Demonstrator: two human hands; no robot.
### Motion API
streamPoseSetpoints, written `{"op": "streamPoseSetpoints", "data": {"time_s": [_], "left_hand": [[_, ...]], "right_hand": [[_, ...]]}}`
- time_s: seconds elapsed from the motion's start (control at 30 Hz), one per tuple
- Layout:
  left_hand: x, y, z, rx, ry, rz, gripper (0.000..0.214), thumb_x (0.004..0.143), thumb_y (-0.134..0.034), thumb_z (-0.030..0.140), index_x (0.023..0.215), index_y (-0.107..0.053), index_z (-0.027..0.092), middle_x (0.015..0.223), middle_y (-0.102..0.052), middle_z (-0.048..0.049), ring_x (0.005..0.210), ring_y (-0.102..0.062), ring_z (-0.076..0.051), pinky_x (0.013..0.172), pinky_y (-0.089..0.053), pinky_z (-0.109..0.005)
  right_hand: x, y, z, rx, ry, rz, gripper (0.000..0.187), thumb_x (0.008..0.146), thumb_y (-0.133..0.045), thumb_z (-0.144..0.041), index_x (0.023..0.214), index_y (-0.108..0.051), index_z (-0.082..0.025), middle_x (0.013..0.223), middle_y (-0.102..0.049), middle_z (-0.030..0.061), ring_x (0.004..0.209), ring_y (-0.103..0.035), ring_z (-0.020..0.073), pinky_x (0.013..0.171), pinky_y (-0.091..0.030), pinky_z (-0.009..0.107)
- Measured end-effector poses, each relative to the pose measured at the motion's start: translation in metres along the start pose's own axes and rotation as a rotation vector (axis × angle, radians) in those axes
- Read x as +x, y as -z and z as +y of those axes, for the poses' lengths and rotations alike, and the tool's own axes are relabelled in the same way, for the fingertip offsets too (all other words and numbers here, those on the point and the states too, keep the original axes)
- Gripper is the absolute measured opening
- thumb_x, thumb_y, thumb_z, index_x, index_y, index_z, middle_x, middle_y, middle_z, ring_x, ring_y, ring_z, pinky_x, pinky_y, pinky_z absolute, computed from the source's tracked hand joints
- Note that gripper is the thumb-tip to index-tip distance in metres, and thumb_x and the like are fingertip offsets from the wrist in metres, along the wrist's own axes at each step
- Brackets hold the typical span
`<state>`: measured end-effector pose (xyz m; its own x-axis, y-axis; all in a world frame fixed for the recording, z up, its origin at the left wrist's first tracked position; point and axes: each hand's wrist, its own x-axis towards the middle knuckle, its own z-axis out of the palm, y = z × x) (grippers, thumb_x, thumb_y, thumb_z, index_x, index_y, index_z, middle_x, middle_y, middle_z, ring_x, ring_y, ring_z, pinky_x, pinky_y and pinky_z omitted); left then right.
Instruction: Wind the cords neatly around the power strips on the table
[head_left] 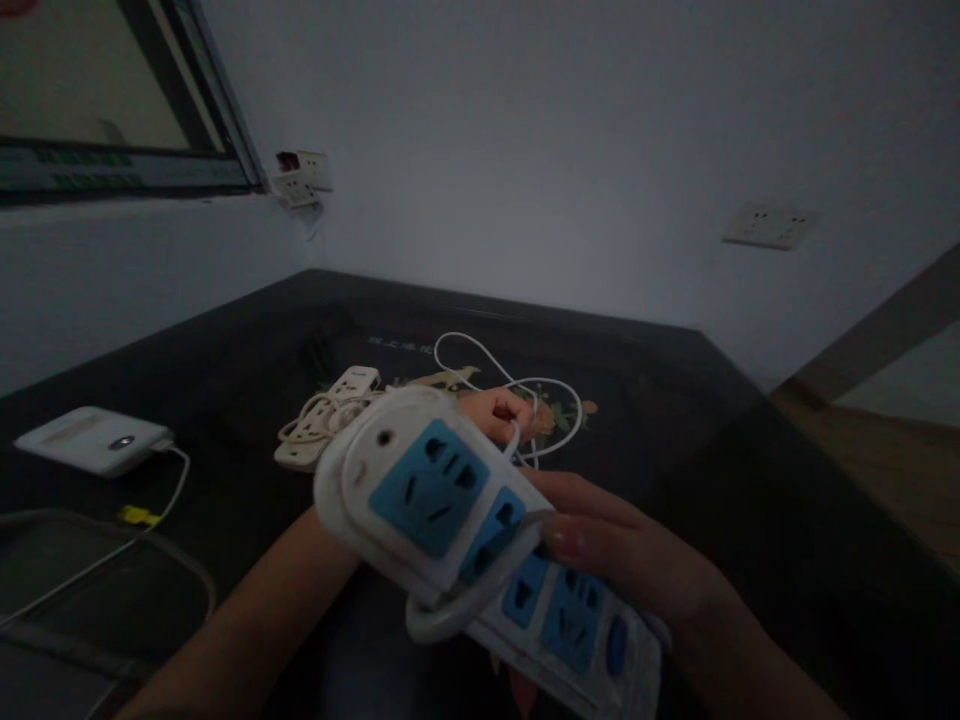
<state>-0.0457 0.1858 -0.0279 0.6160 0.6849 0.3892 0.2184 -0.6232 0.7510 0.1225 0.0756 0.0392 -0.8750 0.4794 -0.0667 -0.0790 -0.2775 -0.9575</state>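
Observation:
Close to the camera is a white power strip point(480, 470) with blue sockets, tilted, its far end raised to the left. My right hand point(600, 530) grips it from the right side, with the thumb pressing a loop of cord point(450, 615) across the sockets. Behind the strip, my left hand point(499, 412) is closed around the white cord point(562, 382), part of which loops loosely over the table. The strip hides my left wrist. A second power strip point(300, 450), wound with its own cord, lies on the table just behind and left.
The dark glossy table point(645, 400) has a flower print. A white box-shaped device point(97, 440) with a cable and yellow tag point(139, 515) lies at the left. Wall sockets point(769, 226) are at the back right, others point(300, 180) by the window corner.

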Motion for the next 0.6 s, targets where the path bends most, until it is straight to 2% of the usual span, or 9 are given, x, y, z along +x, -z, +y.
{"op": "streamPoseSetpoints", "data": {"time_s": [0.07,0.1,0.13,0.2,0.27,0.37,0.5,0.6], "left_hand": [[0.005,0.01,-0.004,-0.315,0.03,-0.221,0.055,0.063,-0.067,0.065,0.048,-0.048,0.016,0.05,-0.047,0.0022,0.051,-0.045,-0.01,0.051,-0.041,-0.025],[0.006,0.017,-0.004,-0.43,0.049,-0.274,0.054,0.056,-0.072,0.064,0.048,-0.048,0.016,0.049,-0.045,0.0035,0.05,-0.043,-0.01,0.05,-0.039,-0.024],[0.006,0.024,-0.004,-0.49,0.063,-0.272,0.053,0.052,-0.075,0.062,0.048,-0.049,0.016,0.049,-0.044,0.0045,0.05,-0.041,-0.009,0.05,-0.037,-0.024],[0.002,0.04,0.003,-0.491,0.083,-0.185,0.048,0.051,-0.079,0.054,0.049,-0.05,0.015,0.049,-0.043,0.0058,0.05,-0.039,-0.008,0.05,-0.034,-0.022],[-0.003,0.054,0.017,-0.394,0.103,-0.104,0.042,0.055,-0.079,0.045,0.051,-0.051,0.014,0.05,-0.044,0.0064,0.05,-0.039,-0.007,0.05,-0.033,-0.021],[-0.011,0.065,0.047,-0.14,0.117,-0.056,0.032,0.062,-0.076,0.034,0.054,-0.053,0.014,0.051,-0.042,0.0071,0.048,-0.039,-0.006,0.047,-0.03,-0.019],[-0.017,0.062,0.085,0.177,0.014,-0.017,0.029,0.069,-0.073,0.03,0.054,-0.053,0.014,0.05,-0.038,0.0074,0.047,-0.036,-0.005,0.045,-0.027,-0.018],[-0.017,0.051,0.099,0.374,-0.079,0.078,0.026,0.073,-0.07,0.029,0.057,-0.057,0.014,0.051,-0.043,0.0065,0.048,-0.039,-0.005,0.046,-0.028,-0.018]], "right_hand": [[0.004,-0.001,0.0,-0.101,-0.088,-0.035,0.041,0.08,-0.059,-0.052,0.1,-0.065,-0.017,0.085,-0.064,0.0037,0.069,-0.06,0.0115,0.061,-0.047,0.022],[0.006,-0.002,-0.001,-0.168,-0.116,-0.051,0.04,0.082,-0.057,-0.051,0.101,-0.064,-0.017,0.086,-0.064,0.0037,0.069,-0.06,0.0115,0.061,-0.047,0.022],[0.007,-0.001,-0.002,-0.241,-0.131,-0.062,0.038,0.083,-0.056,-0.049,0.102,-0.063,-0.016,0.087,-0.064,0.0038,0.071,-0.06,0.0119,0.061,-0.047,0.022],[0.011,0.0,-0.004,-0.427,-0.143,-0.052,0.036,0.086,-0.053,-0.046,0.104,-0.062,-0.016,0.09,-0.065,0.0043,0.076,-0.061,0.0133,0.065,-0.047,0.023],[0.015,0.001,-0.002,-0.639,-0.162,-0.004,0.034,0.088,-0.052,-0.044,0.102,-0.061,-0.015,0.09,-0.065,0.0048,0.078,-0.06,0.0147,0.066,-0.047,0.024],[0.023,0.006,0.005,-0.905,-0.19,0.096,0.034,0.09,-0.049,-0.046,0.097,-0.06,-0.014,0.085,-0.065,0.0055,0.071,-0.059,0.0149,0.062,-0.045,0.025],[0.03,0.017,0.016,-1.087,-0.201,0.266,0.035,0.091,-0.046,-0.047,0.087,-0.058,-0.015,0.077,-0.064,0.0053,0.063,-0.056,0.0149,0.057,-0.041,0.026],[0.029,0.03,0.016,-1.104,-0.131,0.358,0.033,0.092,-0.045,-0.044,0.096,-0.06,-0.015,0.086,-0.067,0.0077,0.073,-0.061,0.0191,0.066,-0.045,0.03]]}}
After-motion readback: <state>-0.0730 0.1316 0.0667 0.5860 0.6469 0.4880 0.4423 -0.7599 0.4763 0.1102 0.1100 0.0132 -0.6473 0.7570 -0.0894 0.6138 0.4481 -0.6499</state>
